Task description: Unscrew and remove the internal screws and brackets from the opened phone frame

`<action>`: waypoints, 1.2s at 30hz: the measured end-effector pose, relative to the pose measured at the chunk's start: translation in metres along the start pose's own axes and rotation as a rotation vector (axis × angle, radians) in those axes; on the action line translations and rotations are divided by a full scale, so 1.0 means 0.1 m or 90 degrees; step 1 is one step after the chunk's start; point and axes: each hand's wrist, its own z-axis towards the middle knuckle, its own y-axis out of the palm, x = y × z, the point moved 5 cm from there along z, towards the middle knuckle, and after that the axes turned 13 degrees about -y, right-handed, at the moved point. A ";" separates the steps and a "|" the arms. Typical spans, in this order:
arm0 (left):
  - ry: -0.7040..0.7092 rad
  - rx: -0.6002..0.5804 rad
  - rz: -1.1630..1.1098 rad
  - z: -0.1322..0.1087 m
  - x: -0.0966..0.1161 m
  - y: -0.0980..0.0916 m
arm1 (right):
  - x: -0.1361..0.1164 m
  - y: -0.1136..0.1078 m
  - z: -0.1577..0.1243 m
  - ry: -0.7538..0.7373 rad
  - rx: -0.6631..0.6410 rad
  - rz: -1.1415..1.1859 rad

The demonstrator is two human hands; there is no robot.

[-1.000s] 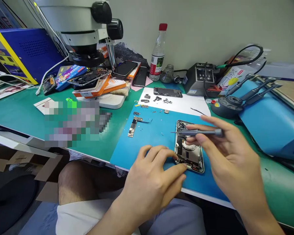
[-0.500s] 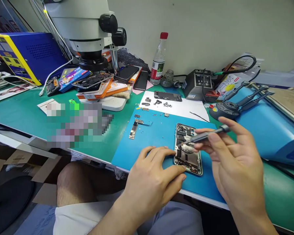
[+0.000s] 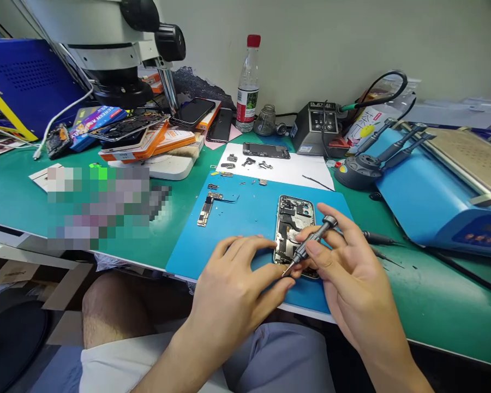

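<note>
An opened phone body (image 3: 291, 225) lies on a blue work mat (image 3: 237, 229), its inner parts bare. My right hand (image 3: 347, 278) pinches a slim grey screwdriver (image 3: 311, 244), tilted with its tip down at the phone's near left corner. My left hand (image 3: 237, 289) rests on the mat beside the phone, fingers spread, index and thumb touching its lower left edge close to the screwdriver tip. A removed circuit board (image 3: 207, 210) lies on the mat to the left.
Small loose parts and a dark strip (image 3: 265, 150) sit on white paper (image 3: 311, 169) behind the mat. A microscope (image 3: 114, 49), stacked phones (image 3: 147, 136), a bottle (image 3: 247, 82), a soldering station (image 3: 313, 128), a tool stand (image 3: 362, 166) and a blue machine (image 3: 437, 191) ring the green bench.
The screwdriver swung from level above the phone to tip-down at its near left corner. My right hand dropped closer to my left. The view shifted left.
</note>
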 end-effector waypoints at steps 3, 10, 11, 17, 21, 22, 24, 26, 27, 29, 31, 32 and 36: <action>-0.001 -0.003 0.005 0.00 0.01 0.00 | 0.01 -0.01 -0.01 -0.008 -0.003 0.007; -0.016 0.004 -0.006 0.00 0.01 0.00 | 0.02 0.00 -0.02 -0.002 -0.009 0.019; -0.016 0.008 -0.005 0.01 0.01 0.00 | 0.01 0.00 -0.02 -0.003 -0.011 0.020; -0.007 0.006 0.001 0.00 0.01 0.01 | 0.02 0.02 -0.02 -0.012 -0.024 0.032; -0.003 -0.006 0.007 -0.01 -0.01 0.01 | 0.02 0.03 -0.02 -0.007 -0.032 0.039; -0.001 -0.010 0.010 -0.02 -0.02 0.01 | 0.01 0.03 -0.02 -0.006 -0.023 0.038; 0.008 -0.018 0.015 -0.02 -0.03 0.02 | 0.00 0.00 -0.03 -0.011 0.010 0.038; 0.020 -0.026 0.018 -0.03 -0.04 0.01 | 0.00 -0.02 -0.03 -0.018 0.037 0.036; 0.023 -0.033 0.019 -0.03 -0.04 0.01 | 0.00 -0.03 -0.03 -0.022 0.043 0.030; 0.024 -0.050 0.021 -0.03 -0.04 0.00 | 0.00 -0.03 -0.03 -0.033 0.037 0.010; 0.022 -0.067 0.024 -0.03 -0.04 0.00 | 0.01 -0.02 -0.03 -0.048 0.021 -0.010; 0.021 -0.073 0.025 -0.03 -0.04 -0.01 | 0.01 -0.03 -0.03 -0.055 0.014 -0.015; 0.023 -0.073 0.027 -0.04 -0.04 -0.01 | 0.03 -0.04 -0.02 -0.067 0.006 -0.011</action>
